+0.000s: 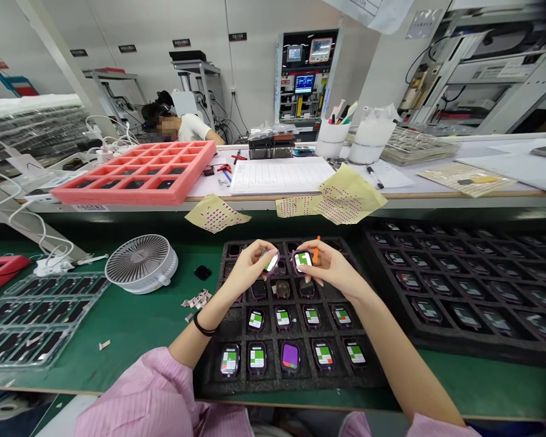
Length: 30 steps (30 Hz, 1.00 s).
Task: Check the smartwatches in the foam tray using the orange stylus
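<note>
My left hand [248, 267] pinches a smartwatch body [270, 262] with a lit white and green screen, tilted to one side. A second smartwatch body [303, 260], its screen also lit white and green, is gripped by my right hand [335, 270]. An orange stick-like tool [316, 250] juts up from between the right fingers. Both hands are above the back part of a black foam tray [300, 385]. Several watch bodies sit in its front pockets, mostly with green and white screens; one watch [290, 357] shows purple. Behind them are dark-faced watches [307, 288].
A second black foam tray [437, 340] of watches lies to the right. On the left are a round grey fan [142, 263], clear plastic trays [40, 321] and small paper-like scraps [198, 300]. A raised shelf holds a pink foam tray [177, 193] and papers [277, 175]. Another person [193, 128] sits beyond.
</note>
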Tool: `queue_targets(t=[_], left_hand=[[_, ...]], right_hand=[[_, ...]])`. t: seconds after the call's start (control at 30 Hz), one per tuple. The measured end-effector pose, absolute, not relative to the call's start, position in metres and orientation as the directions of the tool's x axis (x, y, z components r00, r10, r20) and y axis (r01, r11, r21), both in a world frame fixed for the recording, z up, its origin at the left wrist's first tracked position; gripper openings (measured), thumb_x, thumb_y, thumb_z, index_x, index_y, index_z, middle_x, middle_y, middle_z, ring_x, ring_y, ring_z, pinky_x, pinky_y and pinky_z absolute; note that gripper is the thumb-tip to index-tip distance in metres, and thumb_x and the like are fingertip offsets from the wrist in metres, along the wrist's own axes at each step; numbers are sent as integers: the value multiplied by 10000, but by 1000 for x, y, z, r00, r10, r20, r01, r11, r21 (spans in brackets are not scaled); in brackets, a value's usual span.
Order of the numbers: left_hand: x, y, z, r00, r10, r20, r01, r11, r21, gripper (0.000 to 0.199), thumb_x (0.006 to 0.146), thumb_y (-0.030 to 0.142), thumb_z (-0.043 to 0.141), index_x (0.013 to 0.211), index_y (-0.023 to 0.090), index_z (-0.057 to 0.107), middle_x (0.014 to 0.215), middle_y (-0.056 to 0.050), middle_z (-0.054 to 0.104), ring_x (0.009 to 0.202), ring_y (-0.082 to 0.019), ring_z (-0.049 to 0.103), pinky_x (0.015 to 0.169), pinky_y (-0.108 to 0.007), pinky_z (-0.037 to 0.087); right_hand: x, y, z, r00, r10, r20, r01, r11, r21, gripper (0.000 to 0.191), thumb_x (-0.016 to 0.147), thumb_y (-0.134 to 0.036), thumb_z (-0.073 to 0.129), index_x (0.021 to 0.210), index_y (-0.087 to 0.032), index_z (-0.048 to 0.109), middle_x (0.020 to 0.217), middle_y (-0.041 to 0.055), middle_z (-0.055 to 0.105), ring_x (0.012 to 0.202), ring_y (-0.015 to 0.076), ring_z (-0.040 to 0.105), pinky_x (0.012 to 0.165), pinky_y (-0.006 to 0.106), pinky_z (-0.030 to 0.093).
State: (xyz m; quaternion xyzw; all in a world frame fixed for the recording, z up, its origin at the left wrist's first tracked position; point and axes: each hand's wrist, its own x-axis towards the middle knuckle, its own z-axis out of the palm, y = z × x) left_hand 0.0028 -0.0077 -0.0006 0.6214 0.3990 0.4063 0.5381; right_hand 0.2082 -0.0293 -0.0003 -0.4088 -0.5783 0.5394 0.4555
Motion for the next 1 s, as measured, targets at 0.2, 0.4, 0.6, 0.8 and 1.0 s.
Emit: queue_targets(t=[0.2,0.4,0.6,0.8,1.0], left_hand=[[3,-8,0,359,926,116,43,-141,989,334,784,466,653,908,175,544,806,3,530,644,-87,499,491,-175,478],[0,-6,-3,434,887,159,27,-189,982,304,792,345,669,996,176,520,984,-36,552,769,-107,542,621,-214,509],[-3,-5,-4,457,874,163,71,-219,973,394,784,322,686,1103,193,497,1123,-78,564,878,-145,581,748,-262,492],[-4,-4,-6,487,858,165,68,-225,972,464,780,294,693,1178,210,470,1229,-97,537,973,-172,595,798,-277,494],[-3,-5,-2,464,875,139,62,-189,980,406,813,314,655,1157,194,474,1144,-83,569,873,-147,617,790,-282,503]], right_hand=[[208,-28,0,-225,970,89,-40,82,-996,371,758,-491,685,955,-193,583,741,-11,562,497,105,596,335,182,352],[210,-28,1,-211,974,78,-42,71,-997,354,787,-497,652,954,-189,597,702,-13,557,507,120,612,335,178,365],[211,-28,1,-263,963,64,-68,48,-997,435,718,-412,744,1065,-208,578,923,49,600,648,156,652,335,175,400],[212,-29,0,-313,946,84,-64,67,-996,484,683,-314,776,1103,-229,550,965,59,608,748,189,664,349,168,407],[210,-27,-1,-248,966,77,-72,60,-996,412,725,-389,731,1060,-205,578,852,28,594,641,154,648,344,173,373]])
